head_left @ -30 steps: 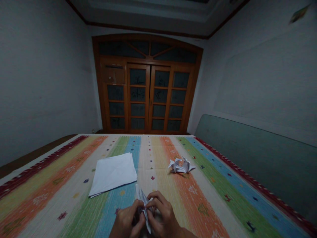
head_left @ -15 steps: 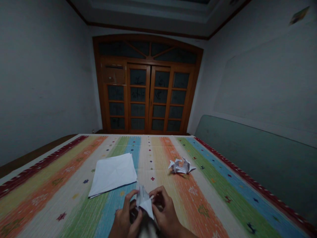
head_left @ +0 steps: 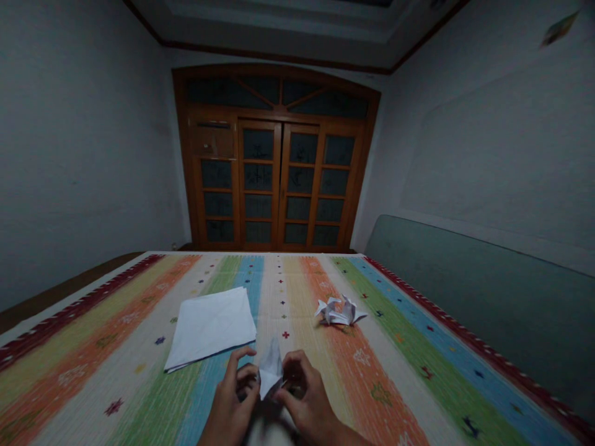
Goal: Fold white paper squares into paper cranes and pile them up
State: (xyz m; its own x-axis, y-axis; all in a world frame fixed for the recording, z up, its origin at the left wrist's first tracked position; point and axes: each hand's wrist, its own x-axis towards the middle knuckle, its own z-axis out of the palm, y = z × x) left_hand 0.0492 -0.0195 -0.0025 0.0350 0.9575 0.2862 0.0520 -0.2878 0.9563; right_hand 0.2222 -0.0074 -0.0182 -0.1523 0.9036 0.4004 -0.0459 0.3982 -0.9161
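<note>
Between my two hands is a small piece of folded white paper [head_left: 270, 370], pointed at the top and at the bottom. My left hand [head_left: 236, 391] pinches its left edge between thumb and fingers, the index finger arched above. On the other side my right hand [head_left: 303, 390] grips the right edge, thumb low and fingers curled behind. The paper is held just above the striped tablecloth [head_left: 334, 402]. To the upper left lies a stack of white paper sheets [head_left: 211, 327]. Several folded paper figures [head_left: 341, 311] sit bunched together at the upper right.
The tablecloth covers a long table that reaches toward wooden doors [head_left: 279, 186] with glass panes. A pale green padded panel [head_left: 465, 291] runs along the right side. White walls [head_left: 83, 155] stand on both sides.
The folded paper has turned in my hands and now stands more upright, its lower tip swung to the left. My left index finger has lifted off its upper part.
</note>
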